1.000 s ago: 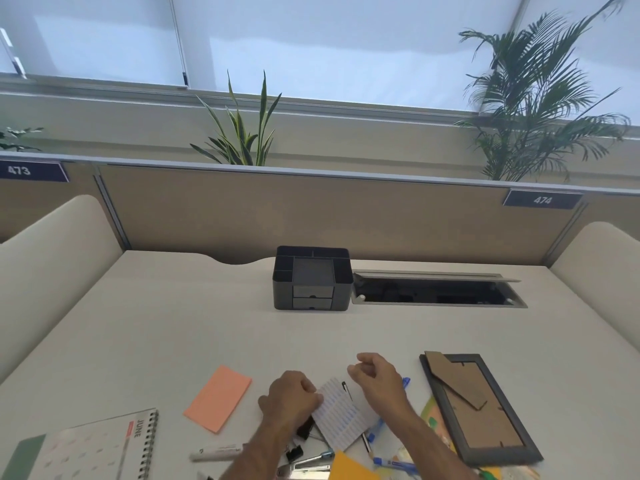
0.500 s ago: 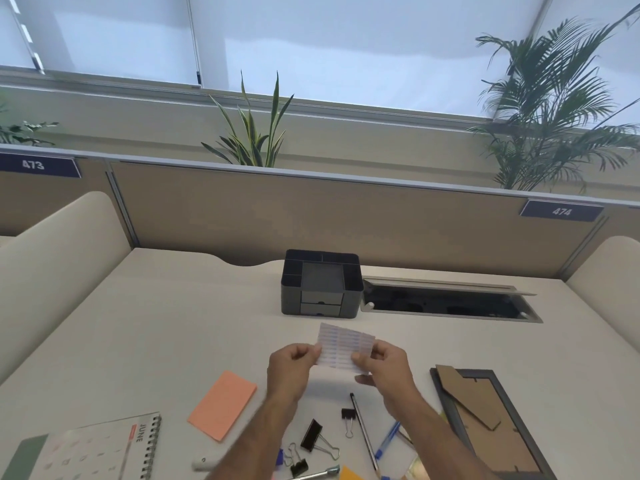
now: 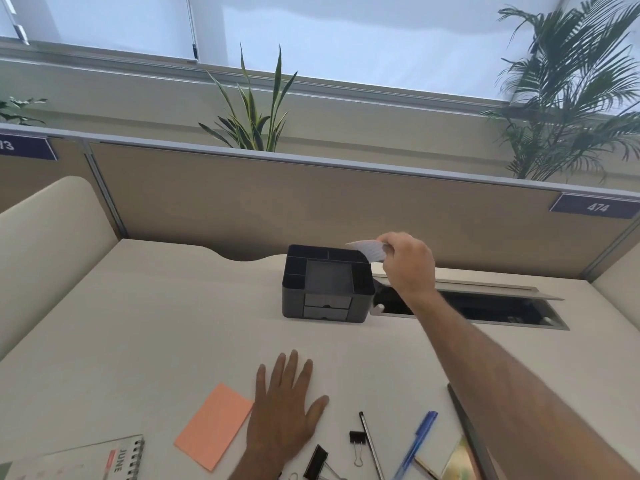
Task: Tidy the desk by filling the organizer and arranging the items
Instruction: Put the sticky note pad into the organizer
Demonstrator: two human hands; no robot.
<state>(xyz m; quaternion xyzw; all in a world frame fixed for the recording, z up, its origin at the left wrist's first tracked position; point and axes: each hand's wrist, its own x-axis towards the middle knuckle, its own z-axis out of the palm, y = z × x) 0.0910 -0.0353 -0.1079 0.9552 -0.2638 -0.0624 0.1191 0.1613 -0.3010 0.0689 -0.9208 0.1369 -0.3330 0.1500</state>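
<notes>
Half a second ago both hands pinched the white label sheet (image 3: pixel 369 250) above the desk (image 3: pixel 138 323); now the right hand (image 3: pixel 408 263) alone pinches it in its fingers, over the back right corner of the dark organizer (image 3: pixel 327 284). The left hand (image 3: pixel 284 407) has dropped flat to the desk, fingers spread, beside the orange sticky pad (image 3: pixel 214 426). The organizer's compartments look empty, so the task seems barely begun: binder clips (image 3: pixel 356 441), a blue pen (image 3: pixel 417 441) and a spiral calendar (image 3: pixel 104 459) still lie loose.

Organizer (image 3: pixel 327 284) dark grey; sticky pad (image 3: pixel 214 426) orange; pen (image 3: pixel 415 445) blue; held sheet (image 3: pixel 369 250) white, fine-lined.
</notes>
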